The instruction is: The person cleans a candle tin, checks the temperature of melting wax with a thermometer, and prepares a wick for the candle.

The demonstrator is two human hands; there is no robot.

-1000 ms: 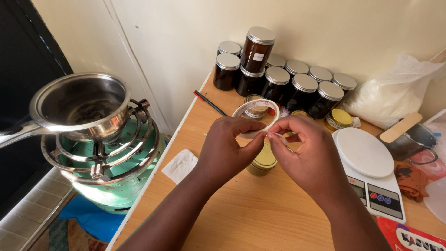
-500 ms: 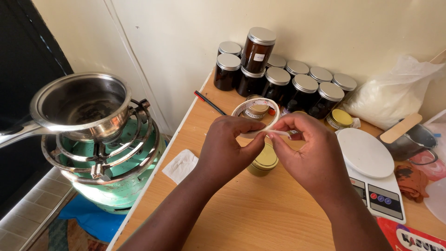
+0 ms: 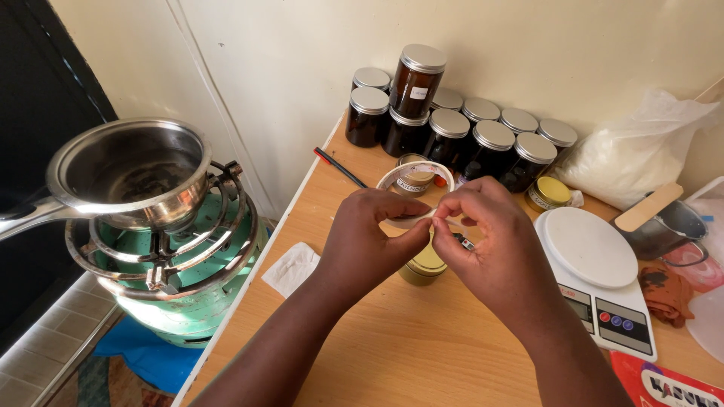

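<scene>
Wooden worktop against a cream wall, crowded along the back and right, bare toward the near edge.

Nearest: two forearms coming in from the bottom edge, meeting over the middle of the worktop. Left hand and right hand almost touching, fingertips facing across a small gap. Both pinched shut on a thin pale strip, thumb against forefinger in each grip, the rest of the fingers curled in. Strip's long axis running left to right, level with the near edge of the worktop, its middle bare between the two grips; both hands equally near it. Whether the strip is still joined to the tape roll just behind: cannot tell.

Directly under the hands, a small yellow tin, half hidden by the fingers, clear of both grips. Left of it, a folded white paper close to the worktop's left edge, which falls away to a green gas burner carrying a steel saucepan.

Right of the right hand, very close, a white kitchen scale; little room that side.

Farther back: the tape roll standing open, a red-and-black pen, a second yellow-lidded tin, then a packed row of dark jars with silver lids along the wall, and a white plastic bag.

Open room mainly toward the near edge.
</scene>
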